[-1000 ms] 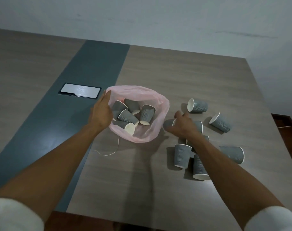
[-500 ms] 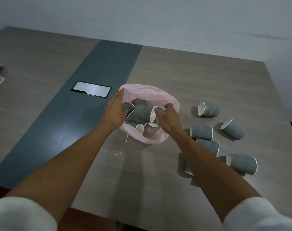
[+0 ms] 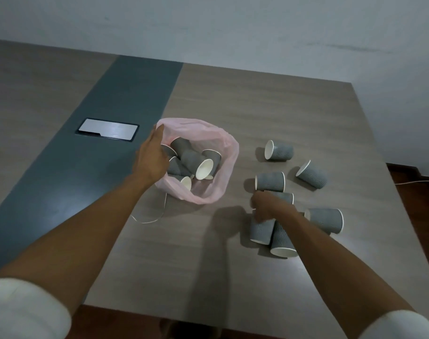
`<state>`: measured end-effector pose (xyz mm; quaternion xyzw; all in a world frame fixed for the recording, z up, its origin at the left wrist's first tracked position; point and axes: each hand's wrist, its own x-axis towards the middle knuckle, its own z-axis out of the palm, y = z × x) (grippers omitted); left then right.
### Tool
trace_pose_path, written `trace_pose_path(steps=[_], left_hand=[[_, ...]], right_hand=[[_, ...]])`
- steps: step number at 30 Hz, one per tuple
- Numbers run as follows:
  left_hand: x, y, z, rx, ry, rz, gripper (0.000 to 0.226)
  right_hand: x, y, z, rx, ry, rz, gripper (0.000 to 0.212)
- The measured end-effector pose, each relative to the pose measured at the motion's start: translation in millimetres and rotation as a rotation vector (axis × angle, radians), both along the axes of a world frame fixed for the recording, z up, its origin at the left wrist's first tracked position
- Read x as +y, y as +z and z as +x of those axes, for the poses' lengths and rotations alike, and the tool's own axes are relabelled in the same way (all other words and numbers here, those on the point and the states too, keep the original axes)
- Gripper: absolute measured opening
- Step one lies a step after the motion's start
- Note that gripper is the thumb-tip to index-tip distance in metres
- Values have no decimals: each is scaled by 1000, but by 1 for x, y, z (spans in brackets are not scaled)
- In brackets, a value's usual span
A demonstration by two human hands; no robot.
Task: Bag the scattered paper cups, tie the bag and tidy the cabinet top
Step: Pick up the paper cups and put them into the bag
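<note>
- since half a second ago the right hand has left the bag and come back to the loose cups on the table; one more cup lies on the heap in the bag.
- left hand holds the bag's near-left rim, fingers curled over the plastic and keeping the mouth wide; it has not shifted.
- right hand sits knuckles-up over the middle of the cluster, fingers curled down between cups. whether they have clamped on one yet, i cannot tell (the back of the hand hides them).
- cup under the hand lies on its side, long axis roughly left to right, rim toward the right; it touches or sits just under the fingers, so it looks like the next pick.
- other loose cups: one just beyond the hand, two nearer the person side by side, one to the right, two farther off. seven left, by my count.
- bag lies to the left of the hand, near, mouth tilted up.
- cups are grey ripple-wall paper, white inside, tapered: light, easily crushed, apt to roll.
- bag is thin pink film, limp and slack.
- string curls on the table by the bag; a metal plate sits in the dark strip.
</note>
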<state>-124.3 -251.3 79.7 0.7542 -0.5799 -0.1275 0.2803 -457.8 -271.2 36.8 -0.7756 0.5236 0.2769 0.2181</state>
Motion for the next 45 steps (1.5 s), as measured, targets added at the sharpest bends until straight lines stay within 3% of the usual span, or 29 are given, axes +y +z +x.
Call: trace_pose_path(steps=[4,11,15,17,20,23,26,30,34,40,45], left_hand=[[7,-1,-8,4,8,19,71],[14,2,-6,21,8,28,73],[11,7,-3,24,13,32,67],[7,9,0,19,14,32,65],[2,10,-1,25,5,14,65],[-3,9,-10,26,0,-15,67],[-10,3,-17,35,-25,-45,68],[-16,-6,-23,15,-30,-43,67],[-19,-6,-29,11,-34,-28,67],[-16,4,-28,9,-36,-24,70],[-8,13,-16,62,-3,-8,68]], right_hand=[[-1,8,7,-80,-4,-10,24],[-31,70,70,-938,-335,-220,11],[-25,55,116,-1192,-503,-43,18],[-24,41,122,-1202,-550,5,31],[-28,27,102,-1102,-554,-169,25],[-35,14,56,-778,-613,-428,25],[-35,-2,10,-386,-768,-569,41],[-28,-19,-24,-210,-1103,-459,64],[-26,-31,-40,-301,-1229,-213,77],[-38,12,-6,-434,-1020,-226,34],[-46,60,56,-972,-791,-151,10]])
